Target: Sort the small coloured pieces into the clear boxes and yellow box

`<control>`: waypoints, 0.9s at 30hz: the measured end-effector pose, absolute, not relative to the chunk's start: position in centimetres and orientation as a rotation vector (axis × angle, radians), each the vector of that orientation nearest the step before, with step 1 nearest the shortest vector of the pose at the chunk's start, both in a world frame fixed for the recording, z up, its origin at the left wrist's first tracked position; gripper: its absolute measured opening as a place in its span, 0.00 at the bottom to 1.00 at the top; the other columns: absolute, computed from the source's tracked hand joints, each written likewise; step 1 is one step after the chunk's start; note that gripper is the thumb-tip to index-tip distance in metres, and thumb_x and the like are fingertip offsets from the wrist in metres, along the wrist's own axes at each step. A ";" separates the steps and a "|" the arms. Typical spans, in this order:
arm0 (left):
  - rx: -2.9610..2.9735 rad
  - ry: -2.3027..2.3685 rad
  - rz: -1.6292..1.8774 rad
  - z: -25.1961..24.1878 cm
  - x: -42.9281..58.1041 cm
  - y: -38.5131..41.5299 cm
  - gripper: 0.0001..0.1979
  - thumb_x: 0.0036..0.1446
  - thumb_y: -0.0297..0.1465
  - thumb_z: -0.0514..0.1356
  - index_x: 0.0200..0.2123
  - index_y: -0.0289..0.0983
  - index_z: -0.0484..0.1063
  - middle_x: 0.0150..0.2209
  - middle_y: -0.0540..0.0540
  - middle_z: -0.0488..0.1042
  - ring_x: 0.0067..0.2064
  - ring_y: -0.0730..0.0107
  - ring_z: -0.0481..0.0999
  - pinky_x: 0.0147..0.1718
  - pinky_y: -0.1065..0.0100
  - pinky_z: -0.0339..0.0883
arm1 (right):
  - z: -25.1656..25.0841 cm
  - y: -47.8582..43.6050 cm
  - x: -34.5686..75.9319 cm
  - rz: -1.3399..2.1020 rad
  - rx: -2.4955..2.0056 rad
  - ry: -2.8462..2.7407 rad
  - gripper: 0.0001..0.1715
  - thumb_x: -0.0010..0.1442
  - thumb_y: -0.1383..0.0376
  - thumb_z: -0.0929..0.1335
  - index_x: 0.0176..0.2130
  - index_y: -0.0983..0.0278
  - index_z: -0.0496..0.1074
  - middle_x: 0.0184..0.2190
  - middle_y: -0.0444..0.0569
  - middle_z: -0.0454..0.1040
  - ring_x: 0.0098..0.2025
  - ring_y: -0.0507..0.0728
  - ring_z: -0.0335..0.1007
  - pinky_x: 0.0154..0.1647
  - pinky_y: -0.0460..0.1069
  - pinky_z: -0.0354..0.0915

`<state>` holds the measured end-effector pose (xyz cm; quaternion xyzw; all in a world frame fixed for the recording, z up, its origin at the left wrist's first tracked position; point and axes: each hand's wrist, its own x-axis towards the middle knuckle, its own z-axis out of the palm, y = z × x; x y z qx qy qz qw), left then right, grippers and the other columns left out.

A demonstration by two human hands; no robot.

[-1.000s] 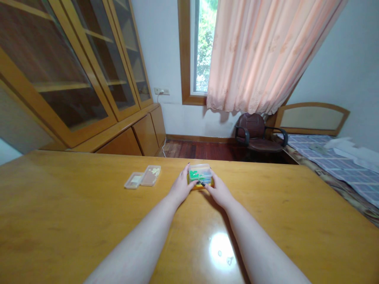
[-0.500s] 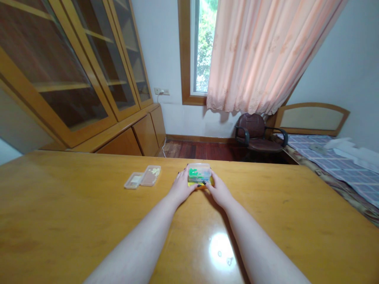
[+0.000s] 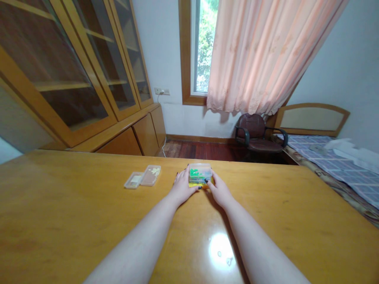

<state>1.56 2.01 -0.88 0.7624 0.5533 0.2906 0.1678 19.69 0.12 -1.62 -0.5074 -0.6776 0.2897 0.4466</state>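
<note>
A small stack of clear plastic boxes (image 3: pixel 200 169) sits near the far edge of the table, between my two hands. Green pieces show through the top box, and something yellow (image 3: pixel 194 184) lies at the bottom of the stack. My left hand (image 3: pixel 182 188) is wrapped around the stack's left side, its thumb at the lower front. On the right side, my right hand (image 3: pixel 218 188) grips the stack, with its thumb against the front. The far fingers of both hands are partly hidden.
An opened clear plastic case lies to the left, one half (image 3: pixel 151 176) with pale pieces, the other (image 3: pixel 134 180) with something whitish. All rest on a glossy wooden table (image 3: pixel 89 221). Beyond it are a cabinet (image 3: pixel 124 134), an office chair (image 3: pixel 256 134) and a bed (image 3: pixel 334 157).
The stack has shifted very slightly to the right between my hands. My thumbs have moved a little: the left one lower, the right one up and to the right.
</note>
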 end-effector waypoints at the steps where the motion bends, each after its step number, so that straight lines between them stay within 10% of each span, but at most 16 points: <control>1: 2.181 1.562 0.823 -0.9 1.6 2.0 0.48 0.41 0.38 0.65 0.62 0.34 0.43 0.56 0.35 0.62 0.57 0.53 0.59 0.55 0.53 0.52 | -1.6 0.1 19.7 0.720 -1.256 -1.679 0.30 0.56 0.65 0.61 0.58 0.60 0.56 0.56 0.49 0.63 0.57 0.58 0.58 0.59 0.58 0.52; 27: 2.161 1.562 0.843 -1.1 1.4 2.2 0.37 0.46 0.35 0.62 0.59 0.35 0.51 0.55 0.38 0.63 0.56 0.56 0.61 0.55 0.56 0.54 | -2.0 0.3 19.8 0.767 -1.194 -1.616 0.28 0.55 0.64 0.63 0.56 0.60 0.59 0.55 0.50 0.64 0.57 0.59 0.58 0.59 0.58 0.51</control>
